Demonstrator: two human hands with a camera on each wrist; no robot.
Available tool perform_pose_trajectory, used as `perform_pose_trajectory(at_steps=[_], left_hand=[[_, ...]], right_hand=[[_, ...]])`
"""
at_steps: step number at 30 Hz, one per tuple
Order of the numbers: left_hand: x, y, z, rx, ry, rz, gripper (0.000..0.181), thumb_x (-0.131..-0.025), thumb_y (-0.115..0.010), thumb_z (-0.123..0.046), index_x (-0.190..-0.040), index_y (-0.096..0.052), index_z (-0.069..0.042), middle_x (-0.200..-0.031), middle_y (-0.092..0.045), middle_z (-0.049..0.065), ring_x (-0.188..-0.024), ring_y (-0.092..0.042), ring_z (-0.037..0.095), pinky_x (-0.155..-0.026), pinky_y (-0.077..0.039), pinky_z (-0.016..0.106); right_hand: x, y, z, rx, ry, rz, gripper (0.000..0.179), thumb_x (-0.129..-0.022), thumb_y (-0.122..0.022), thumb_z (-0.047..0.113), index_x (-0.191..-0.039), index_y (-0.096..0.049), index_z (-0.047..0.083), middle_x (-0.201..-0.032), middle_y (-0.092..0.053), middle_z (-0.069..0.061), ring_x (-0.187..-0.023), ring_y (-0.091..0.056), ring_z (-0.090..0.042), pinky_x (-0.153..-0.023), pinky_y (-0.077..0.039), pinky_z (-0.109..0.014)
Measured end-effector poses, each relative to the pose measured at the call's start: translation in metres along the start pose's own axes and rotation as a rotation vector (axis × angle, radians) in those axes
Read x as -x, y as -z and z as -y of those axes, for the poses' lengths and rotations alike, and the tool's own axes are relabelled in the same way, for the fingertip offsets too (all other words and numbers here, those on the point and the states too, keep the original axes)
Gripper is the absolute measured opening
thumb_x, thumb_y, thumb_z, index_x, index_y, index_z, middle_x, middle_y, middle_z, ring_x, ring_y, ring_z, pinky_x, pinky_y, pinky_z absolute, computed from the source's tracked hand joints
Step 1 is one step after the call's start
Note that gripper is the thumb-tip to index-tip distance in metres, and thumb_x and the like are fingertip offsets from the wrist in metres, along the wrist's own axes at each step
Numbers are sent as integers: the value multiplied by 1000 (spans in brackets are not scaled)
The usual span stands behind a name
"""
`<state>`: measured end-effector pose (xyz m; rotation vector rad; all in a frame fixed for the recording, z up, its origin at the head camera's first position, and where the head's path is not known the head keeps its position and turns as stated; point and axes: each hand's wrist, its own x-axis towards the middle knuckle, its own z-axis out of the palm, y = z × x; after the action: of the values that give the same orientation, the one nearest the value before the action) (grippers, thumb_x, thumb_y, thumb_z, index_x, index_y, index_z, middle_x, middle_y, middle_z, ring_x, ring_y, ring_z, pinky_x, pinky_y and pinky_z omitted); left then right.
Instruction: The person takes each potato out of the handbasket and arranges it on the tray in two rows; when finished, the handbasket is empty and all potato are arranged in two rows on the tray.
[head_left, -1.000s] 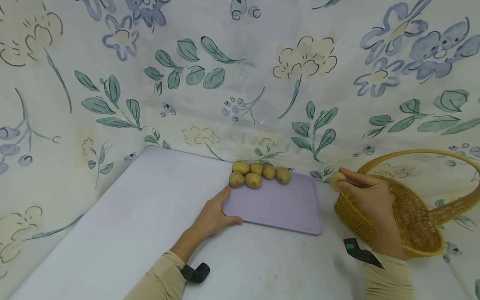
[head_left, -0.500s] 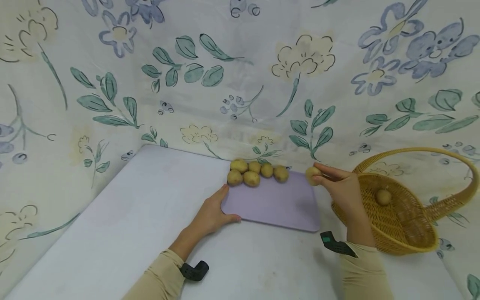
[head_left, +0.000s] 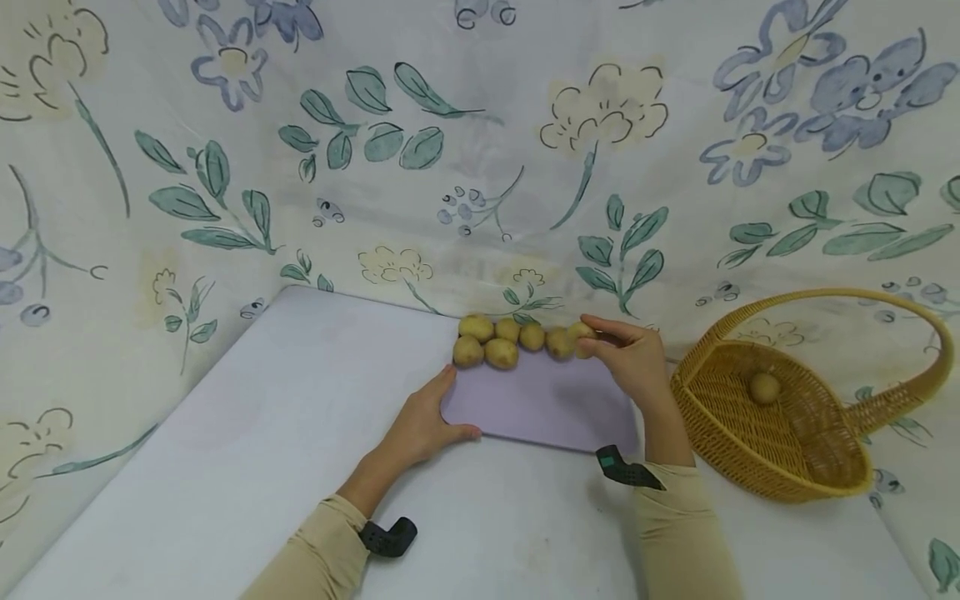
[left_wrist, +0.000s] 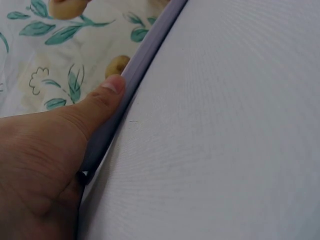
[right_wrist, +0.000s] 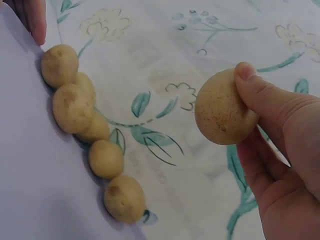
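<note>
In the head view, my right hand [head_left: 632,360] pinches a potato [head_left: 581,332] between thumb and fingertips, above the back right part of a lilac tray [head_left: 540,408]. The held potato [right_wrist: 222,107] shows large in the right wrist view, away from the row. Several potatoes [head_left: 501,354] lie along the back of the tray, two of them in front of the others at the left. My left hand [head_left: 423,421] rests at the tray's front left corner, fingers extended along the left side. Its thumb [left_wrist: 100,102] lies straight against the front rim in the left wrist view.
A wicker basket [head_left: 738,433] with a tall handle stands right of the tray, one potato [head_left: 765,387] inside it. The white table [head_left: 300,400] meets a flower-printed cloth backdrop [head_left: 450,208] behind the tray.
My right hand has moved left from over the basket to the tray, carrying the potato beside the back row. The left hand stays at the tray corner.
</note>
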<state>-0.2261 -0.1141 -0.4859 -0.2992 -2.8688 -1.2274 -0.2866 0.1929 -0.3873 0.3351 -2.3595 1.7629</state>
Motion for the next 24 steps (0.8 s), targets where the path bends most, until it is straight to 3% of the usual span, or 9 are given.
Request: perform_pose_trajectory(at_steps=[10, 24], left_hand=[[-2, 2, -1, -3, -1, -1, 113, -74, -90, -43, -159, -29, 1, -168, -25, 16, -156, -27, 34, -129, -26, 47], [1, -1, 0, 3, -3, -14, 113, -73, -90, -43, -158, -31, 2, -167, -27, 16, -155, -29, 34, -128, -27, 48]], right_hand=[[-12, -31, 0, 29, -7, -16, 40, -83, -86, 16, -120, -76, 7, -121, -76, -9, -99, -70, 2, -84, -58, -12], [-12, -58, 0, 0, -22, -72, 38, -83, -86, 12, -119, -77, 6, -124, -74, -14, -97, -69, 3, -83, -57, -10]])
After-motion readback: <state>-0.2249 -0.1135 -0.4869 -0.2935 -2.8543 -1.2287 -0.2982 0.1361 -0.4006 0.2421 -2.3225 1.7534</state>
